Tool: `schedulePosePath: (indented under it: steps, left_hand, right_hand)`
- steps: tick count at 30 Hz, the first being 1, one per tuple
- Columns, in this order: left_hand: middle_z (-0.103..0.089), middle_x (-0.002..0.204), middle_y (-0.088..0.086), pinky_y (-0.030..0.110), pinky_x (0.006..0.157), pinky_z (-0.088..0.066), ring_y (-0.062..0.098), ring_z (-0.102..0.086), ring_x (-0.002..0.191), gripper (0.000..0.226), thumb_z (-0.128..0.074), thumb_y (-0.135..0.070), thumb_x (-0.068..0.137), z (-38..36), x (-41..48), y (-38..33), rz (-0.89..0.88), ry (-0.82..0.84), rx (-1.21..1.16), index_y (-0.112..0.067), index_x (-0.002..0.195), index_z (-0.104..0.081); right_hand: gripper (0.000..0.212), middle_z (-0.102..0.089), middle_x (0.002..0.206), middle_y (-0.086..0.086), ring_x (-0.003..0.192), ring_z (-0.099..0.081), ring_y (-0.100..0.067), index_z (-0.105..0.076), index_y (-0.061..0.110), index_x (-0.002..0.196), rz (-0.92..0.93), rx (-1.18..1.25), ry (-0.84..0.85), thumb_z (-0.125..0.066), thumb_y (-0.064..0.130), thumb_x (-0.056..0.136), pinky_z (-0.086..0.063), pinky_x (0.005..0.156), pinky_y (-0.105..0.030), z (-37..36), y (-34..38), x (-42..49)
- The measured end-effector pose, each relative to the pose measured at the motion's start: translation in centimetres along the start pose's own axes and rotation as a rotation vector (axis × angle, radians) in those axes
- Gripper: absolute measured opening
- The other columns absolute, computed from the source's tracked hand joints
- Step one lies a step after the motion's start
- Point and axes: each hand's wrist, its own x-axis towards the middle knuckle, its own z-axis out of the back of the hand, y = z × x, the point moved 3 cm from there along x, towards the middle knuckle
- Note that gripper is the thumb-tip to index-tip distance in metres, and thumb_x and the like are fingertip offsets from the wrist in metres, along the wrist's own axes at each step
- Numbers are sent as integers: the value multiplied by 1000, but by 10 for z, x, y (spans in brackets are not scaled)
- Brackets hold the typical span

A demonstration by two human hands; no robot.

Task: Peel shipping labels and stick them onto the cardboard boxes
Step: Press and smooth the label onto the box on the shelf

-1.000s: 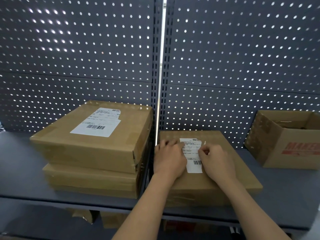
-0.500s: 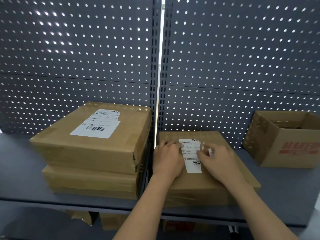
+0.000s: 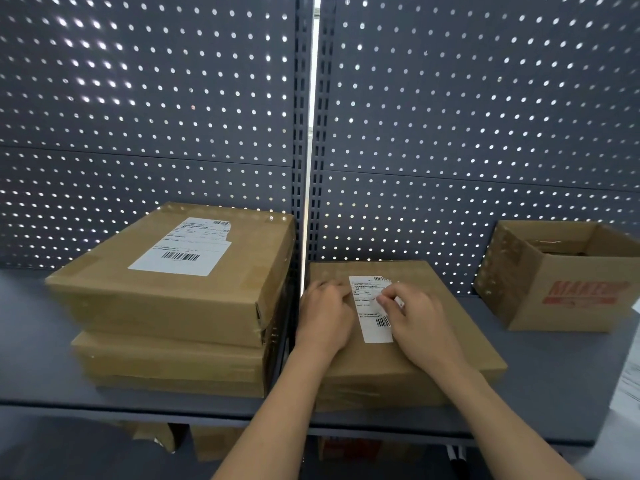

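Note:
A flat cardboard box (image 3: 450, 344) lies on the shelf in front of me with a narrow white shipping label (image 3: 372, 323) stuck on its top. My left hand (image 3: 325, 317) rests on the box, its fingertips at the label's left edge. My right hand (image 3: 415, 320) lies over the label's right side with bent fingers pressing on its upper part. A small white paper scrap (image 3: 400, 302) shows between those fingers. To the left stands a stack of two boxes (image 3: 166, 358); the top one carries a larger white label (image 3: 183, 249).
An open cardboard box with red print (image 3: 568, 289) stands at the right on the grey shelf (image 3: 554, 375). Perforated dark panels (image 3: 450, 116) close the back. More boxes sit below the shelf. White paper (image 3: 628, 386) shows at the right edge.
My right hand has slid left from the label's right edge onto the label, taking the white scrap with it. The left hand has stayed at the label's left edge.

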Motion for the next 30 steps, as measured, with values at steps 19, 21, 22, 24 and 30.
schedulePosePath:
  steps: [19, 21, 22, 24, 30]
  left_hand:
    - [-55, 143, 3, 33, 111, -29, 26, -36, 136, 58, -38, 6, 86, -3, 1, 1, 6, -2, 32, -17, 135, -60]
    - [-56, 141, 3, 32, 110, -30, 26, -37, 135, 61, -37, 7, 84, -3, 1, 2, 1, -2, 38, -19, 134, -61]
    - [-57, 140, 2, 31, 109, -30, 26, -37, 135, 62, -37, 7, 84, -3, 0, 2, -4, -3, 43, -21, 133, -62]
    - [-58, 139, 2, 30, 108, -30, 26, -38, 134, 63, -38, 7, 83, -3, 0, 1, -13, 2, 49, -23, 134, -61]
    - [-59, 136, 3, 33, 106, -34, 28, -42, 128, 54, -39, 2, 87, -4, 0, 1, -43, -4, 88, -19, 130, -64]
  right_hand:
    - [12, -66, 77, 4, 64, -56, -6, -66, 18, 87, 93, 492, -138, -58, 17, 96, -41, 58, -14, 18, 2, -9]
    - [15, -66, 77, 0, 66, -59, -8, -65, 20, 89, 9, 637, -222, -54, 22, 98, -46, 59, -18, 22, -4, -7]
    - [17, -66, 77, -2, 67, -59, -9, -64, 19, 90, -49, 703, -233, -51, 24, 100, -48, 60, -22, 23, -8, -4]
    - [21, -65, 77, -4, 68, -61, -15, -62, 18, 88, -169, 833, -221, -48, 24, 102, -50, 62, -34, 23, -20, 3]
    - [39, -64, 70, -23, 52, -63, -26, -49, 5, 85, -323, 759, -196, -53, 41, 97, -46, 49, -28, 46, -38, 17]
